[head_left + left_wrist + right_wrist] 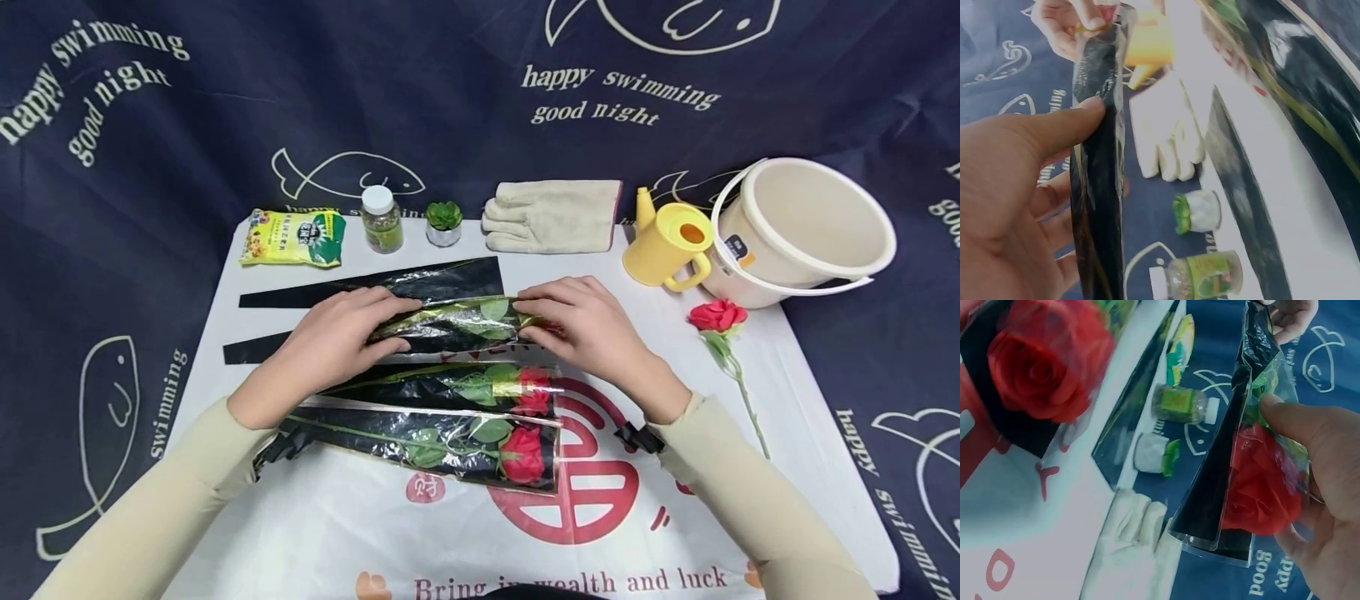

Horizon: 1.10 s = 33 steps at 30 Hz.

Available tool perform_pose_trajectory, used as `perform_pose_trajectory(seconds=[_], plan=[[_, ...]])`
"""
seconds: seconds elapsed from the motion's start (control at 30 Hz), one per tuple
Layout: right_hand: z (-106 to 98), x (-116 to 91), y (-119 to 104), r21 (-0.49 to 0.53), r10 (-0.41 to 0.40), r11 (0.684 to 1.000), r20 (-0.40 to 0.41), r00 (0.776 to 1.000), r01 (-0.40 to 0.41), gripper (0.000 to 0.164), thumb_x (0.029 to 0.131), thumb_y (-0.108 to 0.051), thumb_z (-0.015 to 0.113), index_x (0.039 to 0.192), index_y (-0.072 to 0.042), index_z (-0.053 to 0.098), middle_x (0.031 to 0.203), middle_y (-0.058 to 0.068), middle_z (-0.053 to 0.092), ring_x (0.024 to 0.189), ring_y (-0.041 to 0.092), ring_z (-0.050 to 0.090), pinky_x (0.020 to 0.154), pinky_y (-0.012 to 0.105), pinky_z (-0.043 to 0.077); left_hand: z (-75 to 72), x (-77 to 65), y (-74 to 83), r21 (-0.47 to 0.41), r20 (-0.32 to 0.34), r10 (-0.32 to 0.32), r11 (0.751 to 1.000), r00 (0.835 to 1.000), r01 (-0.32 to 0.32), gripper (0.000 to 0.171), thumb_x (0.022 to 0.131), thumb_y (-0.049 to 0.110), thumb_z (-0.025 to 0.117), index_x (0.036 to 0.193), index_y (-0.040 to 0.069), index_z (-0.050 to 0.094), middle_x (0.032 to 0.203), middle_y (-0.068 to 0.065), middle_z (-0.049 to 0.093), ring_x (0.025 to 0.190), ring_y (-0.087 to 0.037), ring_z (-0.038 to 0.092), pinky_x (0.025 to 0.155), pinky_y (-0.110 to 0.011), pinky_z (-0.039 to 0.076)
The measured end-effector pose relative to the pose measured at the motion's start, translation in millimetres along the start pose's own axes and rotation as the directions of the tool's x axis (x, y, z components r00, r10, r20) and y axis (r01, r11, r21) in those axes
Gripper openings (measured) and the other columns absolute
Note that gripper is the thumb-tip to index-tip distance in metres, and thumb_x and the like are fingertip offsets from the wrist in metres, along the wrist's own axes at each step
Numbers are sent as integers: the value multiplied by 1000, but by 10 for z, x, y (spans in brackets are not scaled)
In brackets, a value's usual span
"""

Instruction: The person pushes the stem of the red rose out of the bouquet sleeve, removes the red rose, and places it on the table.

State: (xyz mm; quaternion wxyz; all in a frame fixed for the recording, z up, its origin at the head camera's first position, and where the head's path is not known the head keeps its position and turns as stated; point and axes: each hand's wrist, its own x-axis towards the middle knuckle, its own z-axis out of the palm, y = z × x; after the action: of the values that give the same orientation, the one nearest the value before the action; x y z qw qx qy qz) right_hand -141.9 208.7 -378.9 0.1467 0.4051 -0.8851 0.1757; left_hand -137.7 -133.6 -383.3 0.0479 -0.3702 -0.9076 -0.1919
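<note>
Both hands hold a clear-fronted black flower sleeve (465, 325) with a red rose (1263, 487) inside, raised above the table. My left hand (322, 337) grips its middle, thumb on the near side. At the bloom end, my right hand (588, 329) pinches the sleeve between thumb and fingers; it hides the bloom in the head view. In the right wrist view the sleeve's wide end gapes around the bloom. Closer to me lie two sleeved roses, the upper one (534, 390) and the lower one (521, 454). Behind the hands lies a flat black sleeve (360, 285).
A loose rose (717, 317) lies at right, below a cream bucket (787, 242) and yellow watering can (667, 246). Along the back are a work glove (555, 218), a small potted plant (444, 221), a white-capped jar (383, 221) and a yellow-green packet (292, 237).
</note>
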Motion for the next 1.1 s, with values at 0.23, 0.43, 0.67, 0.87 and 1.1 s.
perform_pose_trajectory(seconds=[0.23,0.43,0.67,0.87,1.1], plan=[[-84,-5,-55,-1,-40,999,-87,995,40,32,81,-25,74,112,-17,70,117,-2,62,107,18,54,89,39,35,-118,-19,5,-313,216,-129,930,968,193,61,86,51,61,140,31,41,124,5,52,61,-10,52,69,-34,44],[-80,-4,-37,-10,-39,999,-107,993,39,38,78,-25,77,115,-17,68,122,0,59,113,21,51,92,44,31,-88,27,-89,-427,351,-137,857,926,289,53,86,31,69,135,28,49,128,-4,53,111,-21,54,87,-44,44],[-98,4,-219,188,87,982,-337,938,-23,31,75,-4,75,105,-6,70,115,10,61,108,28,51,92,44,32,-89,54,-169,-441,279,-190,845,941,302,49,88,24,68,133,32,50,136,-2,47,117,-25,51,92,-45,41],[69,-2,-403,714,453,584,108,885,-386,27,87,-6,66,113,3,62,106,14,64,88,23,61,76,38,49,-98,90,-192,-499,213,-220,813,952,300,48,89,27,66,133,31,49,138,0,45,120,-25,48,94,-45,39],[395,13,-216,943,660,-187,327,676,-273,37,90,-21,66,115,-1,49,99,10,60,75,13,56,86,42,46,-95,149,-83,-546,173,-182,800,968,248,44,88,26,67,129,36,52,135,9,47,118,-16,50,91,-39,43]])
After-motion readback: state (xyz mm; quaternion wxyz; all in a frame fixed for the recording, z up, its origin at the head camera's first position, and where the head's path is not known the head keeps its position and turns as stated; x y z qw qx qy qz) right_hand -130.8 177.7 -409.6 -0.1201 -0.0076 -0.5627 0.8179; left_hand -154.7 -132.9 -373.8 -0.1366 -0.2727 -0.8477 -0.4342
